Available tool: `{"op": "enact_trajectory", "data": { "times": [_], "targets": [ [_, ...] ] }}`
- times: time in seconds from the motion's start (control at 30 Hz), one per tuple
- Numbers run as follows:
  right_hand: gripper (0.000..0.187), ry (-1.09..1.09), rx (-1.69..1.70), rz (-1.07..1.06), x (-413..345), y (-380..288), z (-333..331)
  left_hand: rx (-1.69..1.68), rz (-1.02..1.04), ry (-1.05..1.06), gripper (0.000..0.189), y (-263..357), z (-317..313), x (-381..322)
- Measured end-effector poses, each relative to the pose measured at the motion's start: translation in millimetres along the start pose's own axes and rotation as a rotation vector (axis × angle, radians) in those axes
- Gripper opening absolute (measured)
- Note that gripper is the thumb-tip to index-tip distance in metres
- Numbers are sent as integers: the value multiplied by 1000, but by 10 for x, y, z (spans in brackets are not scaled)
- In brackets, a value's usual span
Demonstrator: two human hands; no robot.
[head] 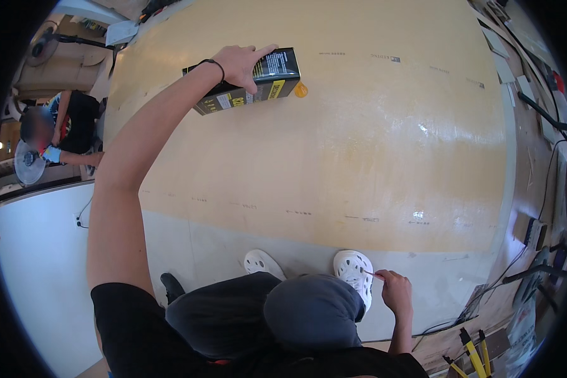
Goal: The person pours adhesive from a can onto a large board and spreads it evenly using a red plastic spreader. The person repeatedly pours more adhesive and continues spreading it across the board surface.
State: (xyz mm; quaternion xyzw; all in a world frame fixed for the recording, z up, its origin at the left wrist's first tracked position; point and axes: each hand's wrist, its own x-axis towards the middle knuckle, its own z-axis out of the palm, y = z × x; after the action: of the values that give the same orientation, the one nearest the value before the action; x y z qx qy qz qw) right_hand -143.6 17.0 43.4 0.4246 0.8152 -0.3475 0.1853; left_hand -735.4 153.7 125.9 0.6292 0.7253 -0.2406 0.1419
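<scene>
My left hand (238,66) stretches far forward and grips a dark rectangular can (276,66) with yellow and white print, its long sides lying nearly level over the tan sheet (245,156). Right by the can's end is a small glossy amber blob (301,90); whether it is liquid or a cap I cannot tell. Wet-looking shine covers the sheet's right part. Near my right shoe, my right hand (397,290) holds a thin reddish-brown tool (373,274), seen almost edge-on. Most of that tool is hidden by the fingers.
A pale board (434,279) borders the sheet, under my white clogs (353,269). At left, another person (78,123) crouches near a fan (30,160). Cables (493,283), yellow-and-black tools (475,354) and a plastic bag (519,338) lie along the right side.
</scene>
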Motion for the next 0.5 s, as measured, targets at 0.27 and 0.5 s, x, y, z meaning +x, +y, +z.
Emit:
{"op": "enact_trajectory", "data": {
  "times": [0.27,0.5],
  "targets": [
    [32,47,-14,-2,15,-129,7,217,11,52,117,-336,176,62],
    [33,29,-80,-18,162,-367,-129,267,-32,19,123,-788,397,-116]
  ]
}}
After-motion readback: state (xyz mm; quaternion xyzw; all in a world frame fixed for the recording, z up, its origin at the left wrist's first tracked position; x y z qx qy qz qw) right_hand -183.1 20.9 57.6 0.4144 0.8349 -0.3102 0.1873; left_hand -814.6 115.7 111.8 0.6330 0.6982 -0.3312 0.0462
